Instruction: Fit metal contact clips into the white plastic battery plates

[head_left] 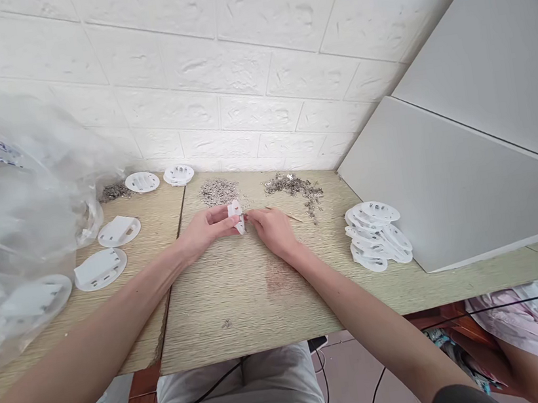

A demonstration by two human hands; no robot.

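Note:
My left hand (pixel 208 228) is closed on a white round plastic disc (pixel 237 217), which it holds on edge above the middle of the table. Right against the disc's face are the pinched fingertips of my right hand (pixel 271 229); what lies between them is too small to make out. A thin wooden stick (pixel 291 216) shows just behind my right hand, and I cannot tell whether the hand touches it. Beyond my hands lie a pile of small silvery metal pieces (pixel 218 191) and a darker pile of metal clips (pixel 291 185).
Stacked white discs (pixel 377 233) stand at the right, beside a grey panel (pixel 470 188). More discs (pixel 101 268) lie on the left, near a clear plastic bag (pixel 17 215). A white brick-pattern wall (pixel 231 67) closes off the back. Another person's legs (pixel 522 353) show at lower right.

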